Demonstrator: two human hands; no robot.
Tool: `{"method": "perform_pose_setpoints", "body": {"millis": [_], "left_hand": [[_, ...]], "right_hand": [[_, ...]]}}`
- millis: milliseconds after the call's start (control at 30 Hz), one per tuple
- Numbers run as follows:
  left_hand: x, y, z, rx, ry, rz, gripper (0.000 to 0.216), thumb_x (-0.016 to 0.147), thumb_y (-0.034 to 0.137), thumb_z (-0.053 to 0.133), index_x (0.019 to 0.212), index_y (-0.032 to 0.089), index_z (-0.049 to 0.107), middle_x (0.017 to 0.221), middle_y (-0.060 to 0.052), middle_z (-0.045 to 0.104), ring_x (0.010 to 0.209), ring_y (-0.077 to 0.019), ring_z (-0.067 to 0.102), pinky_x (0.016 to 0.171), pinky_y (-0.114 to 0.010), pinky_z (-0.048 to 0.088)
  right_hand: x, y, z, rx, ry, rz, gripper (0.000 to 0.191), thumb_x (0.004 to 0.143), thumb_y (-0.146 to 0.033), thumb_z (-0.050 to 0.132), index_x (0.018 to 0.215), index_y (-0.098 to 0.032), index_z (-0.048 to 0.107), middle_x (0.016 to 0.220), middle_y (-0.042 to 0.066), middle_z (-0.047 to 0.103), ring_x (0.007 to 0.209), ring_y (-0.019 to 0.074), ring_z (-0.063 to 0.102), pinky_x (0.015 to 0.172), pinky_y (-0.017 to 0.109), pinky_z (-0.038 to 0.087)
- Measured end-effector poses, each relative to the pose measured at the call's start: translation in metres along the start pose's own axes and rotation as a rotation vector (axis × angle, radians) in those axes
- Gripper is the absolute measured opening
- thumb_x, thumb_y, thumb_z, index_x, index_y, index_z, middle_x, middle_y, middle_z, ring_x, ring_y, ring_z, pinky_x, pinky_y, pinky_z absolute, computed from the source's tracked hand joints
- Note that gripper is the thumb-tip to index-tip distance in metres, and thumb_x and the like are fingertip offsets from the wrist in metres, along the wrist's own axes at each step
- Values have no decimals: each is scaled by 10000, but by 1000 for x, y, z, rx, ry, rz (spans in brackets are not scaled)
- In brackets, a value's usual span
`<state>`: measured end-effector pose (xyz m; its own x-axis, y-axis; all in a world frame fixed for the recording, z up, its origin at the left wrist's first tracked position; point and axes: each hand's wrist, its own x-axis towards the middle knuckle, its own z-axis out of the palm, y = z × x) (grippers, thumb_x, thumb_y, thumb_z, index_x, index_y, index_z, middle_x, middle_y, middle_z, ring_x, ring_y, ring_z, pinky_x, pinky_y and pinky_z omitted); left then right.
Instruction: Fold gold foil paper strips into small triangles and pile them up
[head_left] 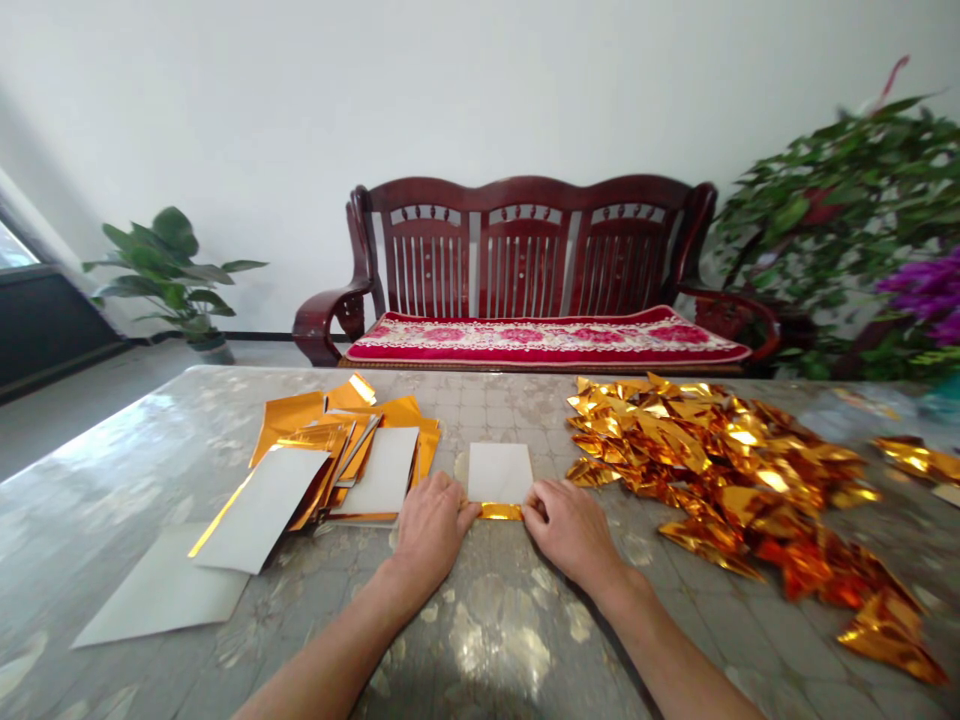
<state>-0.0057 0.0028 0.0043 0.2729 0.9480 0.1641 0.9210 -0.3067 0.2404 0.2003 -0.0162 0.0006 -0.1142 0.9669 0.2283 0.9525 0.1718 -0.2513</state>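
A sheet of gold foil paper point(499, 472) lies white side up in front of me, its near edge turned over into a narrow gold strip. My left hand point(435, 515) pinches the left end of that strip. At the right end, my right hand point(566, 525) is closed on the same folded edge, fingers curled. Left of my hands is a loose stack of gold and white paper sheets point(386, 470), some gold side up. To the right spreads a heap of folded gold foil pieces point(697, 450), pointed at their ends.
Everything rests on a table point(337, 640) under a glossy patterned cover. Clear plastic point(859, 410) lies at the far right. Beyond the table stands a dark red wooden bench point(525, 250) with a patterned cushion. Potted plants point(172, 270) flank it.
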Motion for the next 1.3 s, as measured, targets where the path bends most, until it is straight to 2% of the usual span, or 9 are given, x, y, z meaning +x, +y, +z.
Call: {"method": "perform_pose_setpoints", "body": {"millis": [467,600,667,767,833,900,1033,1167,1300], "left_hand": [[-1,5,-3,109,-16,6,250,932,355,526,796,183,646,907,-89,634,925,-260,586,805,-359,408],[-3,6,-3,85,-2,-1,173,908,348,580,933,194,654,966,-76,623,968,-261,569,833,-367,421],[-3,5,-1,30,41,38,174,903,316,596,1037,216,646,1044,-69,614,1013,-258,552,873,-378,428],[-4,4,4,-53,69,226,194,947,213,513,1074,254,653,1188,-60,583,1094,-232,517,944,-361,427],[-5,4,5,-81,16,365,250,960,154,459,1061,260,662,1177,-50,592,1086,-207,519,946,-327,438],[-6,5,6,-78,-49,436,246,957,148,466,1080,247,654,1098,-50,617,1038,-204,535,918,-315,459],[-13,11,4,-31,-74,439,248,938,128,476,1120,209,624,1051,-66,616,1005,-224,530,903,-340,476],[-19,17,5,-40,-68,404,250,930,113,452,1100,206,608,1048,-67,595,1000,-217,518,922,-335,472],[-22,21,5,-12,-94,381,237,914,110,459,1076,205,603,1054,-63,587,987,-212,513,917,-329,471]], "right_hand": [[-1,-2,0,-39,0,9,114,896,-230,556,790,-231,599,834,10,693,816,194,572,699,308,296],[-1,-1,0,-18,-13,18,97,906,-258,566,823,-236,610,877,10,706,839,197,583,715,307,309],[-1,-1,1,-11,-10,29,75,900,-270,584,839,-238,613,886,6,711,838,198,586,715,306,314],[0,-1,2,-7,-2,50,64,896,-279,594,850,-238,612,880,5,712,827,197,593,702,303,314],[1,-1,2,-7,2,66,73,899,-289,589,852,-237,611,872,8,710,826,196,599,689,300,313],[2,-2,3,-7,1,81,82,904,-302,581,862,-238,613,863,10,705,828,196,606,681,297,313],[4,-3,3,-8,0,131,103,914,-321,563,946,-238,613,861,23,699,840,201,621,683,295,324],[2,-8,5,-9,47,153,237,893,-387,591,1065,-224,590,976,57,698,932,229,624,740,310,352],[2,-12,7,-19,45,158,301,854,-424,628,1071,-219,585,1037,71,682,995,256,605,795,332,361]]}}
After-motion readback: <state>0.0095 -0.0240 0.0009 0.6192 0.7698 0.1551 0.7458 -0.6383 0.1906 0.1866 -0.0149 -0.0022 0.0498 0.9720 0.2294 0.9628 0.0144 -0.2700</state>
